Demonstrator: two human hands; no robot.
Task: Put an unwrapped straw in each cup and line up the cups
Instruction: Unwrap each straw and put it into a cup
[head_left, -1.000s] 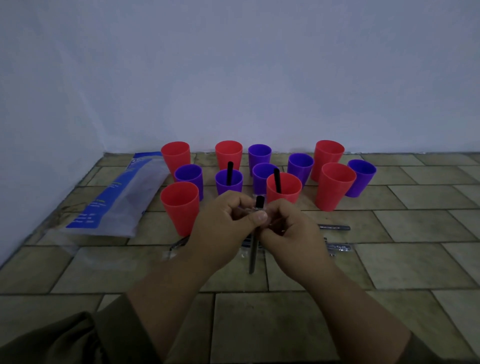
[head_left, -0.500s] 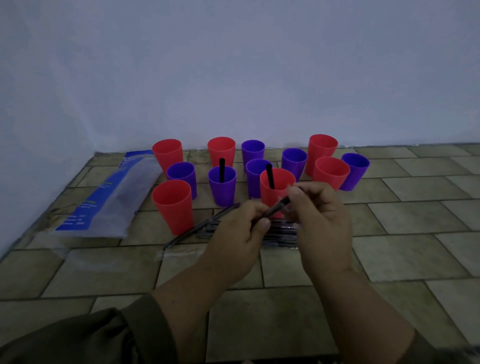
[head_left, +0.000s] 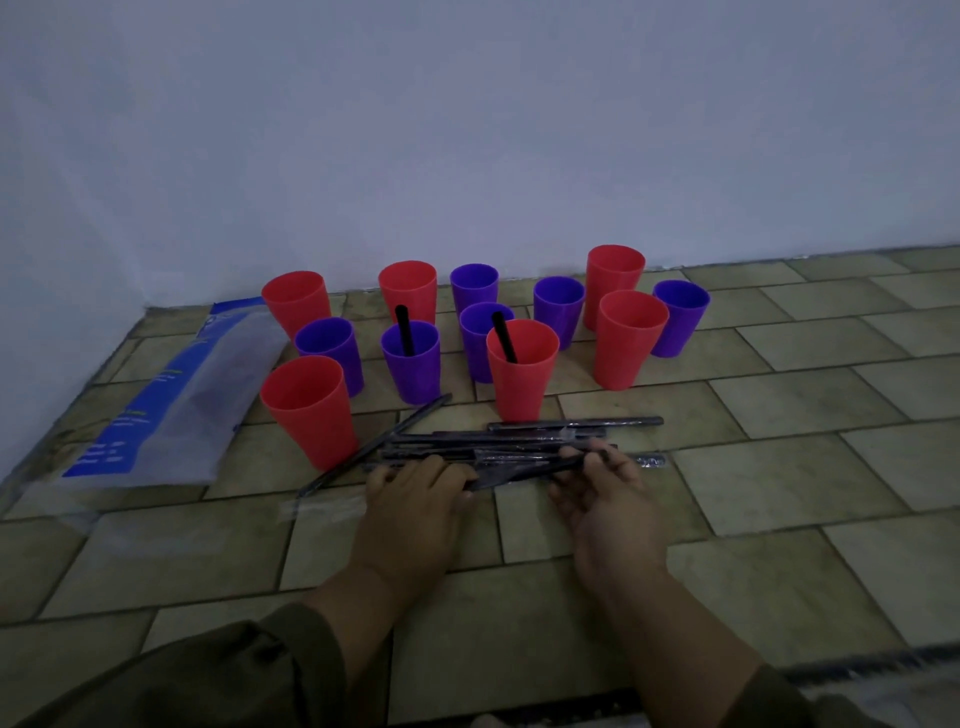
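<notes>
Several red and purple cups stand clustered on the tiled floor near the wall. A purple cup (head_left: 410, 370) and a red cup (head_left: 521, 374) each hold a black straw. A pile of wrapped straws (head_left: 524, 435) lies in front of them. Low over the near edge of that pile, my left hand (head_left: 415, 491) and my right hand (head_left: 605, 493) hold one wrapped straw (head_left: 519, 474) between them, nearly level. The left fingers grip its left end and the right fingertips pinch its right end.
A blue and clear plastic bag (head_left: 166, 400) lies at the left by the side wall. An empty clear wrapper (head_left: 322, 508) lies on the floor left of my left hand. One red cup (head_left: 309, 410) stands close to the pile's left end.
Both hands have dropped from in front of the cups to just above the straw pile. The straw they hold has turned from upright to nearly level.
</notes>
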